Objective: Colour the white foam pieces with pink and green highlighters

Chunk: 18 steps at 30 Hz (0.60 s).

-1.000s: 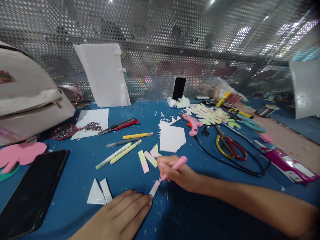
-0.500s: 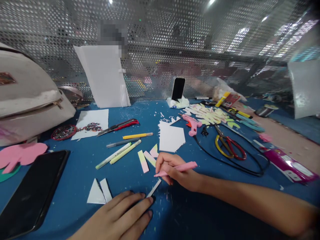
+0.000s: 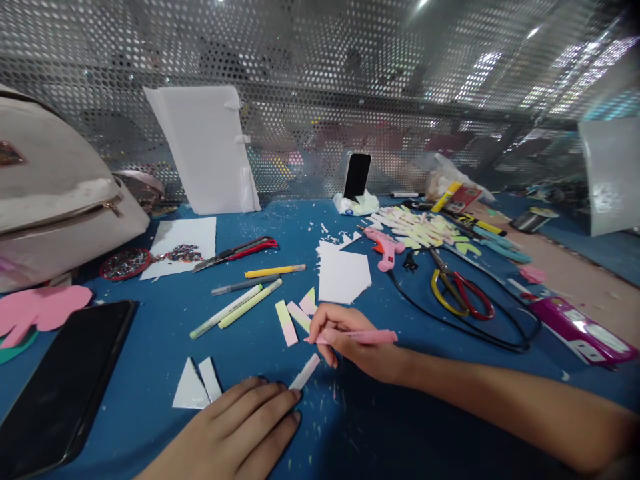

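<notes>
My right hand (image 3: 353, 343) grips a pink marker (image 3: 377, 337), its tip pointing left. The fingertips of my left hand (image 3: 243, 423) hold one end of a small white strip (image 3: 305, 372); its far end looks pinkish. The marker tip is just above that far end, apart from it. Two yellow-and-pink strips, one of them a whole strip (image 3: 287, 324), and a small coloured offcut (image 3: 309, 302) lie beyond my right hand. Beside my left hand are a white triangle (image 3: 191, 387) and a white strip (image 3: 210, 379).
Several markers (image 3: 250, 303) and a red utility knife (image 3: 250, 250) lie mid-table. A white sheet piece (image 3: 344, 273), pink glue gun (image 3: 384, 248), scissors (image 3: 460, 293) and a pile of coloured strips (image 3: 417, 227) are beyond. A black phone (image 3: 65, 387) is at left.
The strip in my left fingers has turned from edge-on to showing its broad face. The marker in my right hand has lifted slightly and become more level.
</notes>
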{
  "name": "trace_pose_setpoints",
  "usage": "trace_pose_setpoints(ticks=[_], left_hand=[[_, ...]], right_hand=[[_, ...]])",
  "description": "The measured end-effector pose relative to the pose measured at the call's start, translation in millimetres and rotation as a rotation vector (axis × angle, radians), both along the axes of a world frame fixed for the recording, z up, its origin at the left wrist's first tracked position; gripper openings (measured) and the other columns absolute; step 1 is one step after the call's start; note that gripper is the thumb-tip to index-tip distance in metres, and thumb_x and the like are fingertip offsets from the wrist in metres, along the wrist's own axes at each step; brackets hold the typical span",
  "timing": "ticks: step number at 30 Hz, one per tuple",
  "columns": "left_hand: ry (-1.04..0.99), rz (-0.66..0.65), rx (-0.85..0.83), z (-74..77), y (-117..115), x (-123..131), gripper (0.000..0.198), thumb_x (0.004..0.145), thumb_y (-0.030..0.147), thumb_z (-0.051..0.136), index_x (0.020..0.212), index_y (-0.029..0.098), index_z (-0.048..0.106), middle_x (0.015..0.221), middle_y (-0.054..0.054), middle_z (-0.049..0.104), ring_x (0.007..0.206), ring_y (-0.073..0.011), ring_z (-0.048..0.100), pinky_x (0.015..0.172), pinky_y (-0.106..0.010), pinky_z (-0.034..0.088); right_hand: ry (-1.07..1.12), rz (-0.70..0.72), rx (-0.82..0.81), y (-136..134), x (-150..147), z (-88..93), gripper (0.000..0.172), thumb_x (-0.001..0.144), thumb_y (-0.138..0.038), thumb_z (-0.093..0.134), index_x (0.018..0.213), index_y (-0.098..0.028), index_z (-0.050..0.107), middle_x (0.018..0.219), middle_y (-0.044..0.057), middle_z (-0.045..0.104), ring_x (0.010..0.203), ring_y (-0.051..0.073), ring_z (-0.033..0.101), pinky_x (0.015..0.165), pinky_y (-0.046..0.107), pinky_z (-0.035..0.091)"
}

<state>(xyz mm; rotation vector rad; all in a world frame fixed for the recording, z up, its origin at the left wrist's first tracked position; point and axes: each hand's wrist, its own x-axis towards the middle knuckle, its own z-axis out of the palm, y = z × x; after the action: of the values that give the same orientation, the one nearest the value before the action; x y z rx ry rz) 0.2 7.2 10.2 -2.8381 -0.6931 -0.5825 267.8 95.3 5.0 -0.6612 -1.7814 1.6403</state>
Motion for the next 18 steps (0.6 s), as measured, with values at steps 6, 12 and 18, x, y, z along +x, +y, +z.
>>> trace_pose_setpoints(ticks=[6,12,18], left_hand=[[0.034,0.003,0.024,3.4,0.8,-1.2,0.046,0.114,0.018,0.027,0.13,0.018,0.07,0.135,-0.002,0.069,0.121,-0.0167,0.065,0.116,-0.031,0.043],[0.017,0.012,-0.022,1.6,-0.7,-0.1,0.041,0.114,0.019,0.032,0.133,0.016,0.068,0.136,-0.004,0.068,0.123,-0.0173,0.063,0.118,-0.031,0.04],[-0.009,0.017,-0.057,3.3,0.4,1.7,0.039,0.115,0.027,0.035,0.13,0.018,0.07,0.134,-0.001,0.07,0.122,-0.0152,0.064,0.119,-0.028,0.039]], right_hand=[[-0.04,0.005,0.078,-0.6,2.5,0.3,0.026,0.103,-0.04,0.058,0.102,-0.014,0.061,0.075,-0.001,0.058,0.063,0.01,0.054,0.059,0.022,0.041],[-0.014,0.024,0.028,-1.6,0.5,7.0,0.043,0.103,-0.056,0.051,0.101,-0.014,0.06,0.072,-0.001,0.055,0.062,0.011,0.05,0.058,0.023,0.039],[0.02,0.02,0.05,-0.6,-0.3,5.4,0.048,0.103,-0.059,0.047,0.101,-0.013,0.059,0.072,-0.001,0.054,0.061,0.01,0.048,0.058,0.023,0.039]])
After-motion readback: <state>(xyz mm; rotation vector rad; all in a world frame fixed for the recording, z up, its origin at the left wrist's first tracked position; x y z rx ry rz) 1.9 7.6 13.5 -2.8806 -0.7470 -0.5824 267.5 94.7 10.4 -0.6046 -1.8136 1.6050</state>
